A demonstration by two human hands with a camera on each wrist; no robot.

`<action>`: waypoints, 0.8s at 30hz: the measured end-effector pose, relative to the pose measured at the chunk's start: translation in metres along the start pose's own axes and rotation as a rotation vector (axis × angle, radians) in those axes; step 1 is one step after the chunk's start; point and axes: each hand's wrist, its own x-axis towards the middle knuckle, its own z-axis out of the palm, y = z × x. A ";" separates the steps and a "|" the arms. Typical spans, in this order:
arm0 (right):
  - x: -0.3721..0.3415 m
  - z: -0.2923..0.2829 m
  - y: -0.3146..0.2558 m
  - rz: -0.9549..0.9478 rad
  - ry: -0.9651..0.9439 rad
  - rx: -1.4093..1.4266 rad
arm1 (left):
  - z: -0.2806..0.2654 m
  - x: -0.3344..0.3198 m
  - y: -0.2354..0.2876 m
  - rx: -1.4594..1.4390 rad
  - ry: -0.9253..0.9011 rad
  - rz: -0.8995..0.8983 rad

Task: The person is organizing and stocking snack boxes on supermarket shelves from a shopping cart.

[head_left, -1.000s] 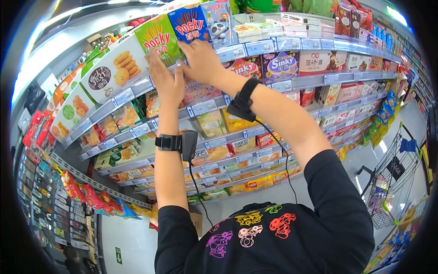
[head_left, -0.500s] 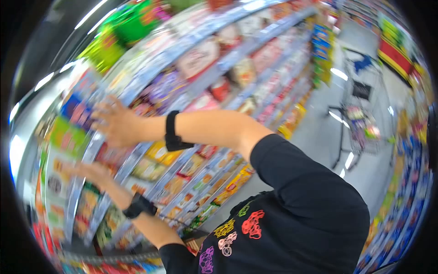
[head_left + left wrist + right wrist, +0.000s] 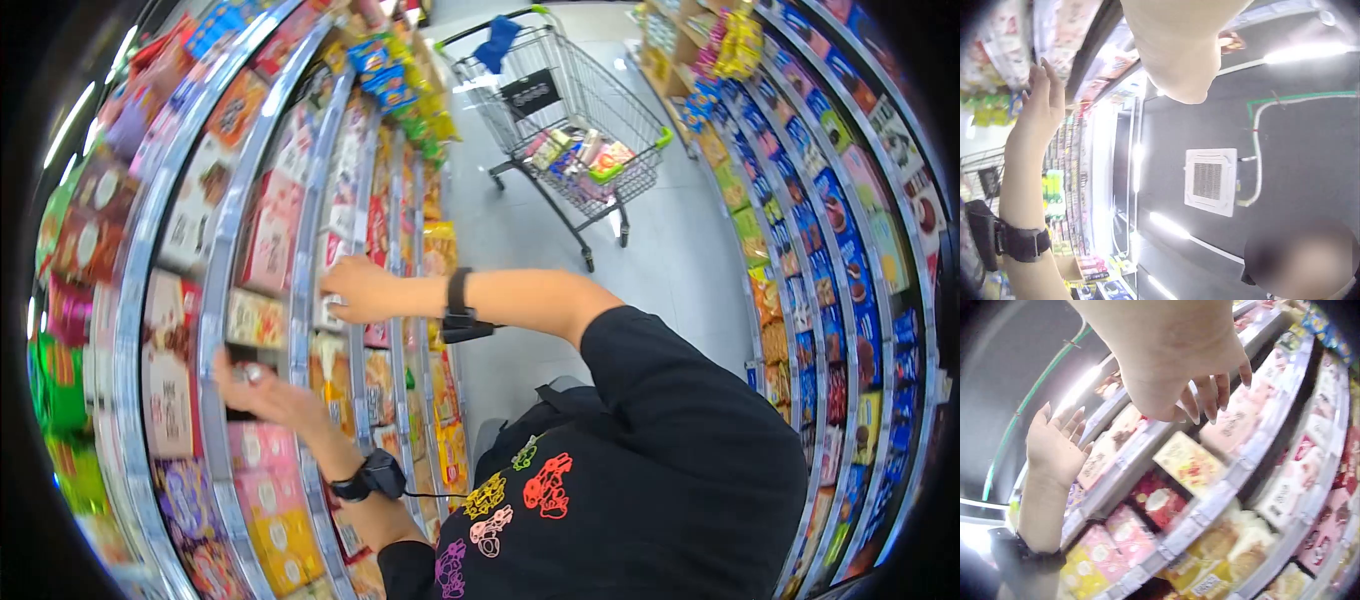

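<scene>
My right hand (image 3: 365, 292) reaches over the snack shelves at mid-height, holding nothing. In the right wrist view its loosely bent fingers (image 3: 1207, 400) hang in front of a cream box (image 3: 1189, 464) with a red and yellow print and pink boxes (image 3: 1232, 428). Nearer the upper shelf edge, my left hand (image 3: 270, 395) is also bare, its fingers spread and relaxed in the right wrist view. Beside it in the head view are the cream box (image 3: 257, 318) and pink packs (image 3: 268, 462). Both wrists wear black straps.
A shopping cart (image 3: 570, 110) with several packs in it stands in the aisle ahead. Hanging snack bags (image 3: 385, 75) jut from the shelf end. Opposite, another shelf (image 3: 835, 270) carries blue packs. Grey floor (image 3: 670, 290) lies between the shelves.
Both hands have left the Pocky boxes on the top shelf and moved along the shelving to lower rows. The head view has swung right, bringing the cart and the opposite shelf into view.
</scene>
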 end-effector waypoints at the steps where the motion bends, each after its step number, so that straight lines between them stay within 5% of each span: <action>1: -0.018 -0.009 0.028 0.092 -0.067 -0.043 | 0.031 -0.010 0.011 -0.134 -0.052 0.021; 7: -0.108 -0.076 0.136 0.566 -0.169 -0.050 | 0.207 -0.092 0.032 -0.375 -0.537 -0.100; 13: -0.165 -0.116 0.274 0.856 -0.017 -0.037 | 0.371 -0.175 0.042 -0.528 -1.212 -0.101; 15: -0.172 -0.131 0.306 1.070 0.023 0.087 | 0.412 -0.187 0.052 -0.687 -1.561 -0.164; 18: -0.174 -0.142 0.345 1.182 0.157 0.024 | 0.475 -0.214 0.067 -0.794 -1.711 -0.445; 24: -0.180 -0.170 0.380 1.333 0.549 0.227 | 0.588 -0.199 0.106 -0.350 -2.168 0.382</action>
